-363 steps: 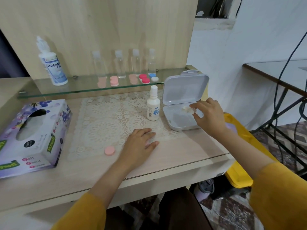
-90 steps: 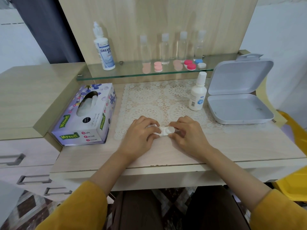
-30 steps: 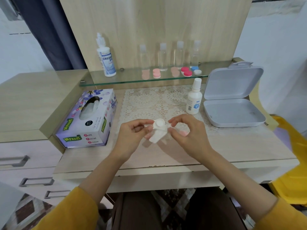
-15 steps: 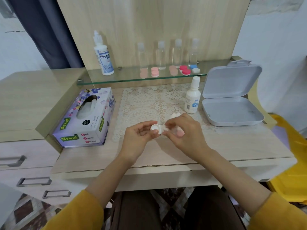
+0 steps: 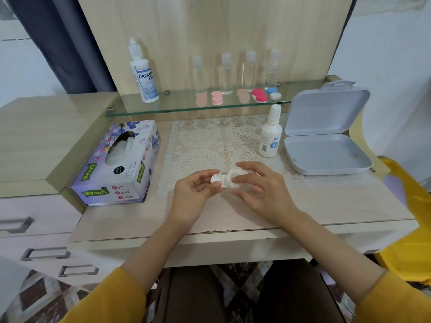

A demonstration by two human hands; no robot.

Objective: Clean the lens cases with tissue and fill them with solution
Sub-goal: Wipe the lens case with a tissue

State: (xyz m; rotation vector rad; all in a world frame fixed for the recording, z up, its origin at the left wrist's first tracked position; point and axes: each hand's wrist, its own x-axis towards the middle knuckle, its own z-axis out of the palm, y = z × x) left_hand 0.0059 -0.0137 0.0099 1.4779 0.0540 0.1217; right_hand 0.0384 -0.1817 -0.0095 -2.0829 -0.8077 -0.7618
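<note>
- The white lens case [image 5: 218, 179] is held just above the desk [image 5: 338, 201], over the near edge of the lace mat [image 5: 205, 145]. I judge it is lifted so both round ends can be seen and reached while wiping.
- The left hand [image 5: 193, 199] steadies it. Its thumb and fingers [image 5: 206, 174] are curled and pinch the round end at 9 o'clock, keeping the case roughly level.
- The right hand [image 5: 263, 192] works the 3 o'clock end. Its fingers [image 5: 250, 167] are bent over a small wad of white tissue [image 5: 236, 184] and press it onto that end. The well beneath is hidden, so how clean it is cannot be told.
- The tissue box [image 5: 116, 166] lies at 9 o'clock from the hands, near enough for a fresh sheet.
- The small solution bottle [image 5: 269, 136] stands upright and capped at 1 o'clock, so filling looks not yet begun.
- The grey box [image 5: 326, 155] sits at 2 o'clock with its lid raised.
- The glass shelf [image 5: 163, 106] at 12 o'clock carries more lens cases [image 5: 260, 96], probably waiting their turn.
</note>
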